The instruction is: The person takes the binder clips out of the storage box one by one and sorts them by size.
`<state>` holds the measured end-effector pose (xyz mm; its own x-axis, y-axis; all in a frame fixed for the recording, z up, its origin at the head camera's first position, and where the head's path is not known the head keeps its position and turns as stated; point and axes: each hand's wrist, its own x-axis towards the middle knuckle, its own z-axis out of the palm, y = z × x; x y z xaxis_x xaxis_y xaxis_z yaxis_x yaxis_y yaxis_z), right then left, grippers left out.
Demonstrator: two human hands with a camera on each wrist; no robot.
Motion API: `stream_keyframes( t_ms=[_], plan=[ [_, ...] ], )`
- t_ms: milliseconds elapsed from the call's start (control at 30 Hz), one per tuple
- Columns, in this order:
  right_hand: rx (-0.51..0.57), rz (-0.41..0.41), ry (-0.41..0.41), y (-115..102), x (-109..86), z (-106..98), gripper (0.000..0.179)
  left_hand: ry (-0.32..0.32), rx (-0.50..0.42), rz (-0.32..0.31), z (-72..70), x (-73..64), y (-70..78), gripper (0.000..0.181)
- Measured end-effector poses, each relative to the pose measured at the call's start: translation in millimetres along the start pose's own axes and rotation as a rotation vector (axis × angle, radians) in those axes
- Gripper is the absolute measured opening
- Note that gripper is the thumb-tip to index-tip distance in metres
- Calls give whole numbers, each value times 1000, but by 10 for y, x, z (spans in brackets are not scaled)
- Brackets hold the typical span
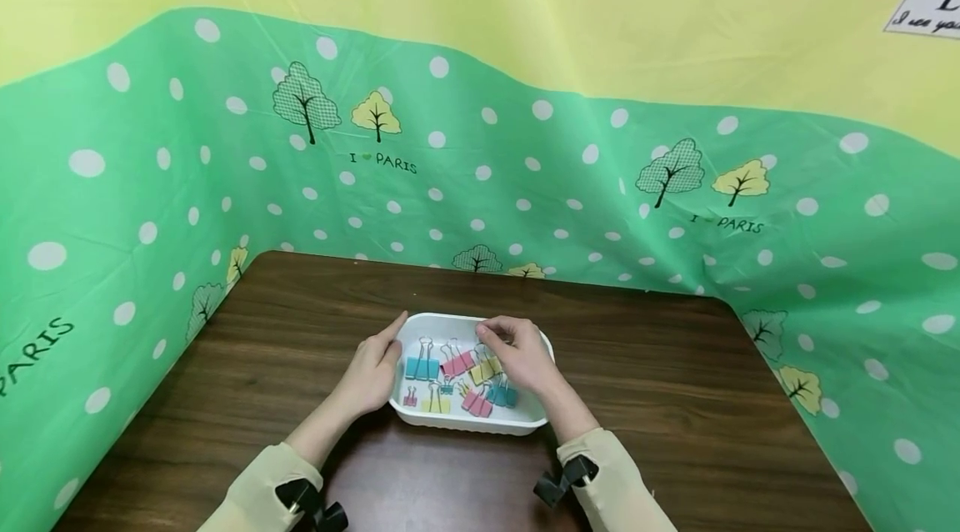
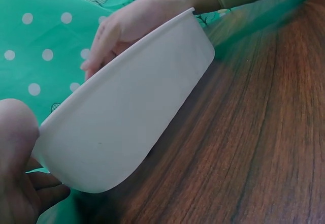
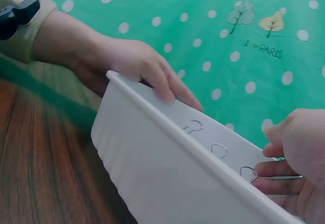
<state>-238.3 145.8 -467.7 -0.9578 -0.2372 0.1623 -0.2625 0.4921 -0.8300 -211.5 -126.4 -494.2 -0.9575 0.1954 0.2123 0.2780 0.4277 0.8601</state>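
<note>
A white plastic tray (image 1: pixel 468 424) sits on the table and holds colourful binder clips with wire handles. My left hand (image 1: pixel 372 369) grips the tray's left end, thumb and fingers at its rim. Over the tray's right part is my right hand (image 1: pixel 522 353), fingers bent loosely down inside, close to the wire handle (image 3: pixel 249 173) of one clip. The yellow binder clip (image 1: pixel 486 370) lies just beneath its fingertips. Around it are a pink binder clip (image 1: pixel 458 363), a blue binder clip (image 1: pixel 422 368), a teal binder clip (image 1: pixel 502 395) and smaller clips.
The dark wood-grain table (image 1: pixel 660 399) surrounds the tray. Behind it and along both sides hangs a green and yellow cloth (image 1: pixel 525 157) with white dots and trees. A black wrist mount (image 1: pixel 566 479) sits on the right sleeve, another (image 1: pixel 311 505) on the left.
</note>
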Motion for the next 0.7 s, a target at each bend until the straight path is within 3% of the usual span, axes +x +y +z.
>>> stream_keyframes(
  t_ms=[700],
  plan=[
    [-70,47,-63,37,21,14,12,19,-4,10,6,2,36,50]
  ],
)
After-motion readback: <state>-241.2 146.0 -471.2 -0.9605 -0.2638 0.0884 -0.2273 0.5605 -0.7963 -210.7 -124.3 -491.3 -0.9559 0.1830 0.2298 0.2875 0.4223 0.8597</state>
